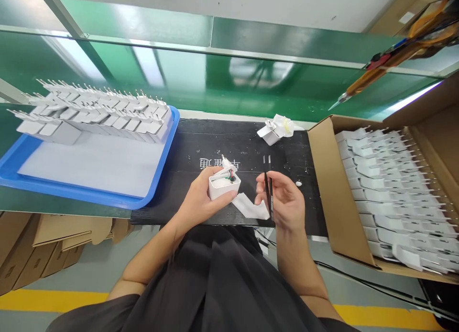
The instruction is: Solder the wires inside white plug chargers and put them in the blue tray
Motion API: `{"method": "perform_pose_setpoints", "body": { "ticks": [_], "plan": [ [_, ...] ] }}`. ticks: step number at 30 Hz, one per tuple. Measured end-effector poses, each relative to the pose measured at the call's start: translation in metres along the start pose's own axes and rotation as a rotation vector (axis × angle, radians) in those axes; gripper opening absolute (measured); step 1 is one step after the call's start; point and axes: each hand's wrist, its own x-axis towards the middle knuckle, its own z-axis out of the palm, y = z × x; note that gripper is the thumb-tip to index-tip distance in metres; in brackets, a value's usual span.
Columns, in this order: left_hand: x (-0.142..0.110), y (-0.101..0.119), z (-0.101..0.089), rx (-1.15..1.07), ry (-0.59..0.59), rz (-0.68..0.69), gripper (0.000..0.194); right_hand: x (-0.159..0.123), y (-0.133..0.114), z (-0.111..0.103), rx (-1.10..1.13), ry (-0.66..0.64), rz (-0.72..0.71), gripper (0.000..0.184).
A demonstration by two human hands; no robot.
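White adapter housing (pixel 223 190) held above the near edge of the black mat (pixel 190 138), roughly mid-edge; plug cap (pixel 229 168) tilted open, wires (pixel 232 177) showing. Left hand (pixel 198 197) grips it. Right hand (pixel 291 203) pinches black tweezers (pixel 271 199), tips toward far edge. White strip (pixel 250 208) by near edge, between hands. Second adapter (pixel 269 135) near far right corner. Blue tray (pixel 157 179) of adapters at left edge, carton (pixel 333 193) of more at right.

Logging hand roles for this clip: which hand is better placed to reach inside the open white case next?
Probably the right hand: it holds black tweezers nearby, while the left hand is occupied gripping the white case.
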Motion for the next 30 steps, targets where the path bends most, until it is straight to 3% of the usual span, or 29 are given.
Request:
{"method": "perform_pose_setpoints", "body": {
  "ticks": [2, 4, 7, 11, 18, 30],
  "plan": [
    [-0.001, 0.001, 0.000, 0.017, -0.001, 0.012, 0.043, -0.005, -0.005, 0.011, 0.011, 0.022, -0.040, 0.042],
    [-0.003, 0.002, 0.000, 0.043, -0.002, 0.026, 0.043, -0.008, -0.008, 0.018, -0.047, 0.078, -0.115, 0.031],
    [-0.004, 0.004, 0.000, 0.086, -0.002, 0.051, 0.042, -0.009, -0.012, 0.023, -0.287, 0.140, -0.321, 0.024],
    [-0.007, 0.008, 0.001, 0.126, -0.005, 0.088, 0.039, -0.005, -0.017, 0.024, -0.575, 0.126, -0.513, 0.035],
    [-0.011, 0.015, 0.001, 0.212, 0.002, 0.179, 0.031, -0.003, -0.013, 0.031, -0.612, 0.042, -0.561, 0.045],
    [-0.016, 0.013, 0.008, 0.289, 0.030, 0.263, 0.031, -0.011, -0.008, 0.040, -0.710, 0.129, -0.540, 0.046]
  ]
}}
